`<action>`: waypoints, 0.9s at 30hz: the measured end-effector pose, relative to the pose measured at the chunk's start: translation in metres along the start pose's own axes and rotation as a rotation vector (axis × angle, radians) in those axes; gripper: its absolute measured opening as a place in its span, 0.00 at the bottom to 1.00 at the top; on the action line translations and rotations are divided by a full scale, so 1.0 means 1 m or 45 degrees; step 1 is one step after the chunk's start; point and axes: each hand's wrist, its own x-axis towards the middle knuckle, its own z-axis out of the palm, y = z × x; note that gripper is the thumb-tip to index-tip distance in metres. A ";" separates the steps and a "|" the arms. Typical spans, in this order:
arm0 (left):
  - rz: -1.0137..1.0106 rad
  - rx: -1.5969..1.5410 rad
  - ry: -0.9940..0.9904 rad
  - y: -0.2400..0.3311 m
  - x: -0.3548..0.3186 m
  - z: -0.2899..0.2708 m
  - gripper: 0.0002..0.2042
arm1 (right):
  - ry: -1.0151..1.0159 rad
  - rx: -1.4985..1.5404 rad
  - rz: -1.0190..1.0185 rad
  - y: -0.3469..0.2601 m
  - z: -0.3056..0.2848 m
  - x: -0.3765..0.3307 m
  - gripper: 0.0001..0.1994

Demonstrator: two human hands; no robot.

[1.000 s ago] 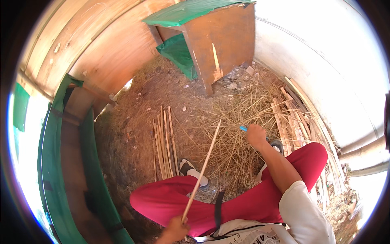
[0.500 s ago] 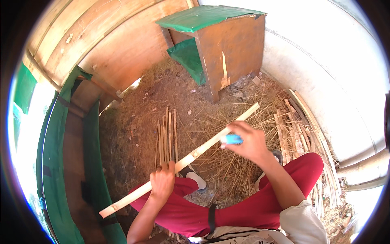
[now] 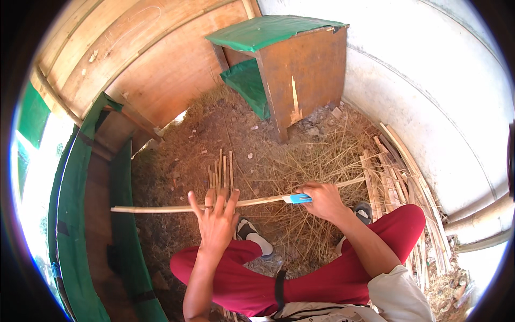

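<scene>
A long, pale bamboo strip lies almost level across my lap side, in front of my knees. My right hand is closed around a small blue tool, a cutter by its look, pressed against the strip, whose far end pokes out beyond the fingers. My left hand has its fingers spread and stretched over the strip, touching it without wrapping round it. Just beyond the left fingers, several thin bamboo sticks lie on the ground. Whether the blade touches the strip is too small to tell.
A brown wooden cabinet with a green top stands ahead. Along the left runs a green-covered wooden bench. Dry straw covers the ground between my feet. More bamboo strips are piled at right beside the white wall.
The bamboo strip has turned from a steep slant to nearly level. My left hand has moved up and its fingers have opened. My right hand, with the blue cutter, has come down onto the strip.
</scene>
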 end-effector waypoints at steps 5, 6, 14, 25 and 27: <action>-0.029 -0.051 0.417 -0.029 -0.039 0.013 0.13 | -0.058 -0.004 0.092 0.004 0.010 -0.001 0.08; -0.288 -0.356 0.409 -0.044 -0.070 0.036 0.06 | -0.004 0.030 0.093 0.003 0.017 -0.001 0.07; -0.553 -0.051 0.094 -0.032 -0.096 0.025 0.23 | -0.062 0.692 0.662 -0.020 -0.002 0.012 0.11; -0.462 -1.301 -0.230 0.091 -0.018 0.061 0.31 | 0.401 1.104 0.478 -0.033 0.007 0.028 0.12; -0.523 -1.345 -0.213 0.099 -0.009 0.066 0.28 | 0.463 1.139 0.469 -0.041 0.008 0.031 0.12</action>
